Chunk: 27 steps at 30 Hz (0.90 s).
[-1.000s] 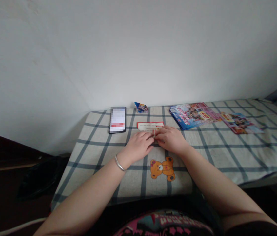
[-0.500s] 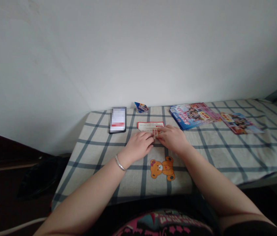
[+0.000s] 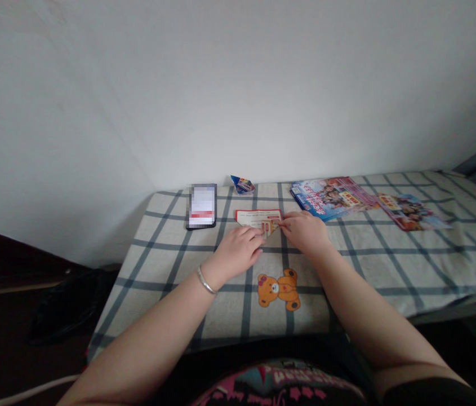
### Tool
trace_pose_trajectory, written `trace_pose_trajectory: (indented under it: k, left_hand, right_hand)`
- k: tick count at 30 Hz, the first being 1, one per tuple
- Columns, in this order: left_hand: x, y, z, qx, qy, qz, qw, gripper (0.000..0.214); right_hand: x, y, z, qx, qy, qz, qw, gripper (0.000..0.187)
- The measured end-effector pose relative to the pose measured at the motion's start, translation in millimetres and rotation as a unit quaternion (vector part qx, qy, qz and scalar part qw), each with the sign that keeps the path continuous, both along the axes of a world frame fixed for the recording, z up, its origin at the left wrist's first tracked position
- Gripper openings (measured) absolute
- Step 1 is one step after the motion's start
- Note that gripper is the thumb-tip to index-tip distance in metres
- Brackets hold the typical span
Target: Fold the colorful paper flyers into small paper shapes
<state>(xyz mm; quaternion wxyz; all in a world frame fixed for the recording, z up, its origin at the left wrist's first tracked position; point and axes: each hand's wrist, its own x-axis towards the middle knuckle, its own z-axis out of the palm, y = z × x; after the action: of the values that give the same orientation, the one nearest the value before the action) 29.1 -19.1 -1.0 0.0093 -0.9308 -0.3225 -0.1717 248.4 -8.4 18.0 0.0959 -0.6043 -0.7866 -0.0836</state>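
Observation:
A small red-and-white printed paper lies folded on the checked cloth in front of me. My left hand, with a silver bracelet at the wrist, rests on the paper's near left part with its fingers curled down on it. My right hand pinches the paper's right corner between its fingertips. Most of the paper's near edge is hidden under both hands.
A phone lies to the left of the paper, and a small folded paper shape sits by the wall. A stack of colourful leaflets and one more leaflet lie to the right. A bear print marks the cloth.
My right hand has slid to the right along the paper, from its middle to its right corner. More of the paper's printed face shows. My left hand has stayed put.

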Motion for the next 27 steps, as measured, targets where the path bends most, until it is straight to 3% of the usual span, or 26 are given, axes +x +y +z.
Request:
trace_pose_trajectory:
  k: [4, 8, 21, 27]
  left_hand:
    - [0.3, -0.5, 0.9, -0.005, 0.001, 0.005, 1.0, 0.017]
    - [0.6, -0.7, 1.0, -0.003, -0.002, 0.005, 1.0, 0.016]
    - [2.2, -0.9, 2.4, 0.018, 0.025, 0.02, 0.999, 0.015]
    - [2.0, -0.6, 1.2, 0.02, 0.024, 0.022, 0.999, 0.014]
  right_hand:
    - [1.3, 1.1, -0.3, 0.011, -0.011, -0.023, 1.0, 0.025]
    - [-0.8, 1.6, -2.3, 0.021, -0.024, -0.003, 0.999, 0.029]
    - [-21.9, -12.5, 2.1, -0.028, -0.005, 0.23, 0.973, 0.026]
    - [-22.2, -14.3, 5.0, -0.042, -0.013, 0.192, 0.98, 0.027]
